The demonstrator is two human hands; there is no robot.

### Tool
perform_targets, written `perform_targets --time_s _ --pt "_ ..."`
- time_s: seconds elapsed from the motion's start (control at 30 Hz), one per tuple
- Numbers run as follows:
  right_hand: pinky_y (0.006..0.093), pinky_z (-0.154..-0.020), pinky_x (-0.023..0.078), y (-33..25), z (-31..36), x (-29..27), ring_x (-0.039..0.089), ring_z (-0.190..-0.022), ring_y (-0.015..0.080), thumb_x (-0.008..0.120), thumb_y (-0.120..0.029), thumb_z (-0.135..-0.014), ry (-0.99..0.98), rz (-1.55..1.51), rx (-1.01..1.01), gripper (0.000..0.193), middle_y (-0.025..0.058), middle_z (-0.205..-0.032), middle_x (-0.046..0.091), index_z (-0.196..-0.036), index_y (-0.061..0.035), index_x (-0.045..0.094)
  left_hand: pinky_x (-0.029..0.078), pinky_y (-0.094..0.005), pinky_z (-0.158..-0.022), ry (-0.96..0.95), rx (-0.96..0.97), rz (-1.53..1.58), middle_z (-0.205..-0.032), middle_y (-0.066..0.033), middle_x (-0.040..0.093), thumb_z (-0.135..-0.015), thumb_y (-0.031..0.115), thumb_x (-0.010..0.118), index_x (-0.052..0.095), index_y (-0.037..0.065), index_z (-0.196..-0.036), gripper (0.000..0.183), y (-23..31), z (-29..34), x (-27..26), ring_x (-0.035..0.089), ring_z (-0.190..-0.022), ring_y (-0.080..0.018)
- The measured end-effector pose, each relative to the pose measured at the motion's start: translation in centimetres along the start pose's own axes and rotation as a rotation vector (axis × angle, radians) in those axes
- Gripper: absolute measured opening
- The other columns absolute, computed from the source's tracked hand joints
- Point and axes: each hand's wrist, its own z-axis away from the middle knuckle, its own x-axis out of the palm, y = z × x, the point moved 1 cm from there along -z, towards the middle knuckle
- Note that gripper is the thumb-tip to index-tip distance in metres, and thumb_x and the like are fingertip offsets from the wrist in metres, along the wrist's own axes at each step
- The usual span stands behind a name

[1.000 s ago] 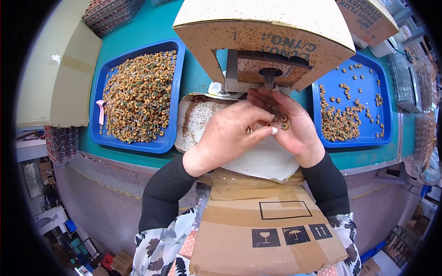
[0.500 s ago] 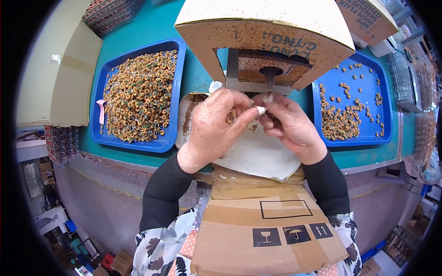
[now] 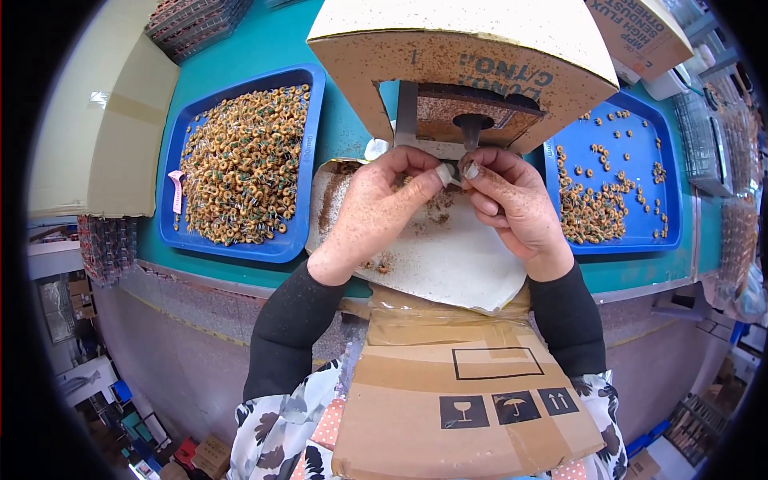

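My left hand (image 3: 372,210) and my right hand (image 3: 522,210) meet just below a dark funnel-like spout (image 3: 474,126). Both are closed in a pinch, thumb tips wrapped in white, close around something small that the fingers hide. Brown specks dot the skin of both hands. Under them lies a white sheet (image 3: 460,268) strewn with brown crumbs, a small tan piece (image 3: 382,266) resting near its left part. The spout sticks out of an opening in a cardboard box (image 3: 448,60) set upside down over it.
On the left, a blue tray (image 3: 308,200) is heaped with small tan rings (image 3: 240,172) bearing wire ends. A second blue tray (image 3: 668,216) on the right holds fewer rings (image 3: 588,214). A taped carton (image 3: 472,384) sits in front of my body, against the green table (image 3: 340,120).
Both hands have shifted slightly, the fingers drawing up closer beneath the spout. A ring-like piece seen by the left fingers earlier no longer shows there; crumbs on the sheet are more exposed.
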Motion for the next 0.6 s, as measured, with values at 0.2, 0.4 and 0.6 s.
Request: perform_targets --time_s 0.2,0.4,0.6 --pt "0.0159 -0.043 0.023 -0.1 -0.1 -0.5 0.038 -0.054 0.0023 0.06 -0.01 -0.091 0.047 0.197 0.009 0.016 0.0015 -0.079 0.057 -0.104 -0.0008 0.06 0.047 -0.0267 -0.064 -0.016 -0.18 -0.002 -0.075 -0.0041 0.063 -0.087 0.023 0.065 0.064 -0.002 -0.094 0.026 0.3 0.2 -1.8 0.057 -0.071 -0.0109" --pt "0.0195 -0.05 0.035 0.5 0.0 0.4 0.045 -0.06 0.0042 0.062 -0.011 -0.087 -0.013 0.623 -0.063 0.018 -0.0014 -0.077 0.057 -0.103 -0.0021 0.063 0.05 -0.0366 -0.068 -0.103 0.213 -0.709 -0.083 -0.0151 0.064 -0.081 0.018 0.066 0.068 0.001 -0.088 0.018 0.7 1.6 -3.6 0.063 -0.076 -0.0286" --pt "0.0319 -0.071 0.048 3.0 -0.9 2.1 0.06 -0.079 0.0211 0.06 -0.009 -0.084 -0.263 1.118 -0.437 0.02 0.0087 -0.088 0.061 -0.103 -0.002 0.061 0.049 -0.0313 -0.064 0.075 0.119 -0.656 -0.078 -0.012 0.065 -0.084 0.018 0.065 0.067 0.0 -0.087 0.019 1.0 3.1 -5.6 0.062 -0.07 -0.0194"
